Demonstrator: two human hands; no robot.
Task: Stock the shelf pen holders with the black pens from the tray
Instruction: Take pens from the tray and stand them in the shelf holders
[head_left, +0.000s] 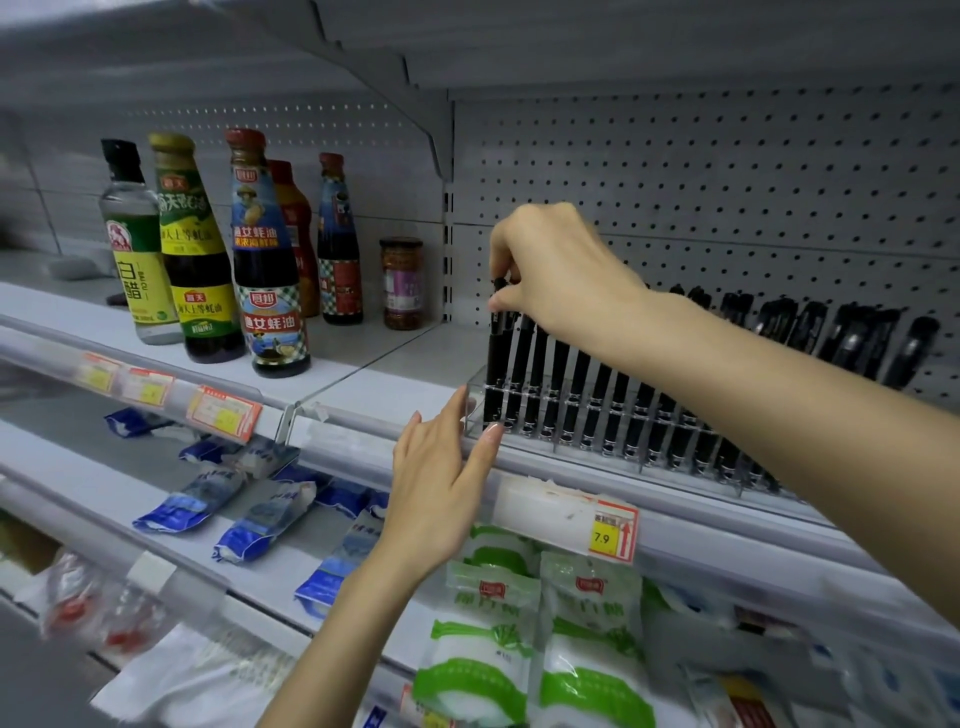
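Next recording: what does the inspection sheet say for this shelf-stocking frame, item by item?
Surface: white shelf in a shop unit.
Job's things: clear pen holder at the shelf's front edge, with a row of black pens standing in it; tray not in view.
Clutter: sauce bottles and a small jar stand to the left on the same shelf.
Hands: right hand pinches the top of the leftmost pen; left hand, fingers straight, touches the holder's left front corner.
Cables: nothing seen.
Surroundings: pegboard behind; blue packets and green-and-white bags on the shelves below; price tag reading 7.9.
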